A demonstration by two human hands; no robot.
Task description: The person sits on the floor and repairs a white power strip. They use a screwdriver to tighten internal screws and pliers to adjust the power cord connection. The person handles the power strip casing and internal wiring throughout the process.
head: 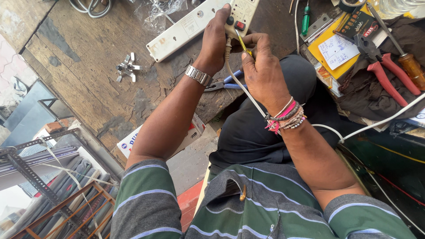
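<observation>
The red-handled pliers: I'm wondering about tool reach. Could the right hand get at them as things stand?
Probably yes, once freed: the red-handled pliers lie uncovered on dark cloth just beyond the right hand, but that hand now holds a yellow-handled screwdriver at the white extension board.

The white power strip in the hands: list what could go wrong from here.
1. The left hand steadies the white power strip only at its end, so it may slip under the yellow-handled screwdriver.
2. The screwdriver tip works close to the left fingers; a slip could jab them.
3. The white cable runs under the right hand and could snag or tug.
</observation>
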